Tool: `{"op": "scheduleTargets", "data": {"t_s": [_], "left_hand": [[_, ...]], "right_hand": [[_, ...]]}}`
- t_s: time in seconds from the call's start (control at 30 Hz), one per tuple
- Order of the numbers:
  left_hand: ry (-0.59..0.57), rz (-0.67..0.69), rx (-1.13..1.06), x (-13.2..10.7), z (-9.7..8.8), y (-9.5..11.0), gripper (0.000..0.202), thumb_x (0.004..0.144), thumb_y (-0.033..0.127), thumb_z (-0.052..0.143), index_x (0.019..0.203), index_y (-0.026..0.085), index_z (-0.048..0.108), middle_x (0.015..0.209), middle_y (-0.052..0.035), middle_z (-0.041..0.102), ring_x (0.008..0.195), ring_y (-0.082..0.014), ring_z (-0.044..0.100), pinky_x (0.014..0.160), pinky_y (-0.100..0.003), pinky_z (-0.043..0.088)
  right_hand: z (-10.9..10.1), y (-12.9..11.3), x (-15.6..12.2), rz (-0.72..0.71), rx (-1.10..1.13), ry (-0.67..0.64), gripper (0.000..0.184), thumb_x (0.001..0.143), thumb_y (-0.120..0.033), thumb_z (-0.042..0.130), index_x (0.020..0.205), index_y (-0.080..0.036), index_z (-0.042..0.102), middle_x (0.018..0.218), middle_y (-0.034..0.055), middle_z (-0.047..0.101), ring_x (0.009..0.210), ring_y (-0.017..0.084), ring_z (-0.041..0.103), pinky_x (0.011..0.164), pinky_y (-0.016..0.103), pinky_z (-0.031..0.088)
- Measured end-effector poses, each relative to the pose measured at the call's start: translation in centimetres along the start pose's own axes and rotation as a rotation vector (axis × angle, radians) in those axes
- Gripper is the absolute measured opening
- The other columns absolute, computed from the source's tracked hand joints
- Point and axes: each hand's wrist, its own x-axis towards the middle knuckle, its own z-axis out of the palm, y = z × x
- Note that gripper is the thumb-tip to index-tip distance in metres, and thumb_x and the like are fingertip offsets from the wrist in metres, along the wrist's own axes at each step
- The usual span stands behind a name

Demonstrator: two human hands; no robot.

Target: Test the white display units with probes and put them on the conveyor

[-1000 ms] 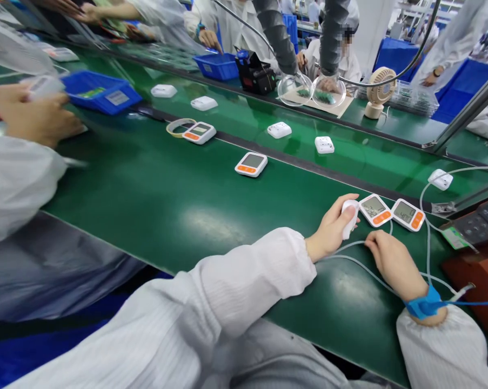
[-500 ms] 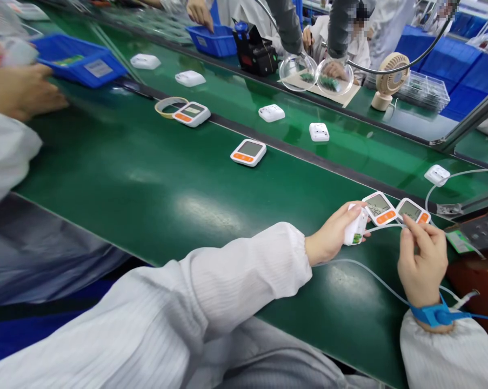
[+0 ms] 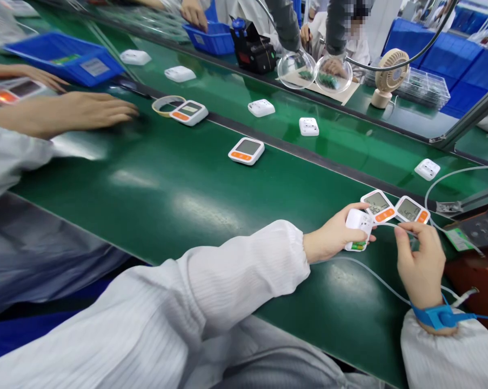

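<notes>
In my left hand (image 3: 333, 236) is a small white blood pressure monitor (image 3: 359, 221). Its back faces up, with green batteries showing at the near end. My right hand (image 3: 424, 259), wearing a blue wrist strap (image 3: 437, 316), pinches a thin pale air tube (image 3: 387, 225) between thumb and fingers. That tube runs across toward the held monitor; the joint between them is not clear. Just beyond my hands lie a monitor (image 3: 376, 205) and another monitor (image 3: 412, 209), screens up with digits showing and orange buttons toward me.
On the green bench (image 3: 166, 189) are a face-up monitor (image 3: 247, 150), another monitor (image 3: 189, 112) and a tape roll (image 3: 158, 105). Several white units ride the far belt (image 3: 349, 143). A co-worker's hands (image 3: 77, 113) work at left by a blue bin (image 3: 65, 56). A dark box (image 3: 481, 232) stands right.
The held monitor has turned slightly and its batteries show more. My right hand has drawn down from the right-hand monitor's screen. Units on the far belt shifted left. The co-worker's hand moved right.
</notes>
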Motion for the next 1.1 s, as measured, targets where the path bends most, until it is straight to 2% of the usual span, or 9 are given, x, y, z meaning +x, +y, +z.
{"op": "scheduleTargets", "data": {"t_s": [0.2, 0.33, 0.4, 0.5, 0.6, 0.73, 0.93, 1.0, 1.1], "left_hand": [[-0.029, 0.014, 0.016, 0.0, 0.0, 0.2, 0.054, 0.063, 0.01, 0.068, 0.115, 0.017, 0.057, 0.103, -0.0075, 0.067, 0.079, -0.0181, 0.07, 0.076, -0.033, 0.052], [-0.088, 0.036, 0.052, -0.2, 0.1, 0.2, 0.051, 0.064, 0.009, 0.069, 0.113, 0.017, 0.058, 0.099, -0.0053, 0.068, 0.079, -0.0163, 0.068, 0.078, -0.032, 0.051], [-0.121, 0.048, 0.077, -0.3, 0.2, 0.2, 0.049, 0.064, 0.008, 0.07, 0.111, 0.016, 0.059, 0.094, -0.0038, 0.068, 0.08, -0.0155, 0.066, 0.078, -0.031, 0.05], [-0.133, 0.074, 0.143, -0.4, 0.2, 0.3, 0.046, 0.062, 0.008, 0.072, 0.107, 0.014, 0.062, 0.092, -0.0021, 0.066, 0.079, -0.0126, 0.061, 0.075, -0.027, 0.047], [-0.136, 0.066, 0.197, -0.5, 0.0, 0.4, 0.046, 0.062, 0.009, 0.073, 0.107, 0.014, 0.063, 0.088, -0.0001, 0.064, 0.075, -0.0104, 0.056, 0.071, -0.025, 0.044], [-0.17, 0.048, 0.22, -0.4, -0.3, 0.3, 0.05, 0.062, 0.013, 0.075, 0.111, 0.015, 0.062, 0.09, -0.001, 0.063, 0.076, -0.0119, 0.056, 0.071, -0.027, 0.044], [-0.194, 0.146, 0.269, -0.5, -0.3, -0.4, 0.071, 0.065, 0.018, 0.082, 0.13, 0.019, 0.053, 0.101, -0.0037, 0.061, 0.082, -0.0129, 0.055, 0.077, -0.029, 0.044], [-0.206, 0.212, 0.26, -0.6, -0.4, -0.6, 0.079, 0.067, 0.028, 0.087, 0.135, 0.021, 0.05, 0.11, -0.0067, 0.061, 0.09, -0.0157, 0.057, 0.084, -0.031, 0.045], [-0.204, 0.305, 0.293, -0.7, -0.6, -0.6, 0.079, 0.076, 0.06, 0.079, 0.138, 0.02, 0.05, 0.116, -0.01, 0.06, 0.095, -0.0187, 0.057, 0.089, -0.034, 0.045]], "right_hand": [[0.5, 0.0, -0.2, -0.231, -0.098, -0.19, 0.025, 0.105, -0.019, 0.047, 0.124, -0.018, 0.062, 0.116, 0.0102, 0.069, 0.106, 0.029, 0.064, 0.095, 0.045, 0.048], [0.3, -1.0, 0.1, -0.341, -0.2, -0.14, 0.036, 0.101, -0.014, 0.054, 0.137, -0.017, 0.058, 0.147, 0.0165, 0.05, 0.133, 0.04, 0.047, 0.107, 0.058, 0.04], [0.2, -1.4, 0.2, -0.404, -0.17, -0.15, 0.038, 0.1, -0.008, 0.052, 0.136, -0.018, 0.058, 0.151, 0.0154, 0.046, 0.139, 0.041, 0.04, 0.108, 0.059, 0.039], [0.2, -1.6, 0.2, -0.443, -0.047, -0.208, 0.033, 0.102, -0.007, 0.052, 0.132, -0.018, 0.058, 0.137, 0.012, 0.06, 0.131, 0.035, 0.05, 0.106, 0.053, 0.042], [0.1, -1.3, 0.2, -0.413, 0.042, -0.191, 0.015, 0.102, -0.013, 0.061, 0.116, -0.019, 0.062, 0.114, 0.0073, 0.069, 0.107, 0.027, 0.064, 0.099, 0.046, 0.047], [0.0, -1.2, 0.2, -0.365, 0.098, -0.191, 0.004, 0.1, -0.016, 0.064, 0.098, -0.019, 0.062, 0.102, 0.0071, 0.065, 0.097, 0.025, 0.061, 0.087, 0.041, 0.05], [-0.1, -1.9, 0.1, -0.317, 0.147, -0.226, 0.005, 0.103, -0.018, 0.057, 0.099, -0.018, 0.058, 0.102, 0.008, 0.064, 0.096, 0.023, 0.061, 0.085, 0.038, 0.049], [-0.1, -2.0, 0.1, -0.306, 0.165, -0.229, 0.005, 0.105, -0.018, 0.055, 0.101, -0.019, 0.058, 0.099, 0.0059, 0.066, 0.093, 0.021, 0.063, 0.084, 0.035, 0.05], [0.0, -2.2, 0.1, -0.295, 0.172, -0.241, 0.006, 0.105, -0.02, 0.054, 0.105, -0.02, 0.06, 0.097, 0.0049, 0.067, 0.089, 0.02, 0.064, 0.08, 0.034, 0.05]]}}
